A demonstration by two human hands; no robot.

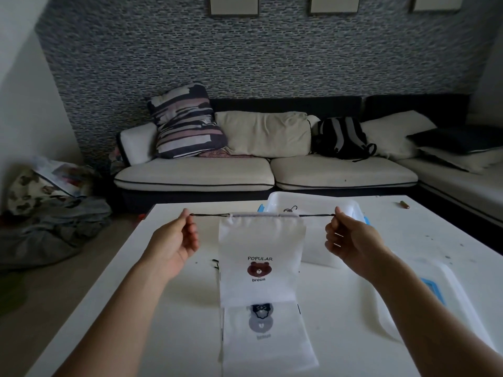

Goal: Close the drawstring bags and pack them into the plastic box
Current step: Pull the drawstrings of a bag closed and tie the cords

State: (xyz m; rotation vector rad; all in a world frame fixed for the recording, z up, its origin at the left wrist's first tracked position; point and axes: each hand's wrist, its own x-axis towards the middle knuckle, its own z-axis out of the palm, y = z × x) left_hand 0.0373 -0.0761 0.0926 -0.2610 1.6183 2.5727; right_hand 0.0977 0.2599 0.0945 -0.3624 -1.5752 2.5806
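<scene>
We count two drawstring bags (260, 257) (268, 336), one plastic box (313, 205), one lid (441, 292), two hands (174, 240) (351, 238), one backpack (340, 138) and one striped cushion (185, 121).

Open table (168, 308) surface along its left edge. The hanging bag (261, 257) screens the plastic box (313, 205) at the far edge; the lid (441, 289) (blue clip showing) occupies the right edge.

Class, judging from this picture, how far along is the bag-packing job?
Done: the plastic box seems to hold something already. In hand: left hand and right hand pinch the cords of the raised bag, mouth barely gathered. Left: packing it, plus the flat bag beneath.
</scene>
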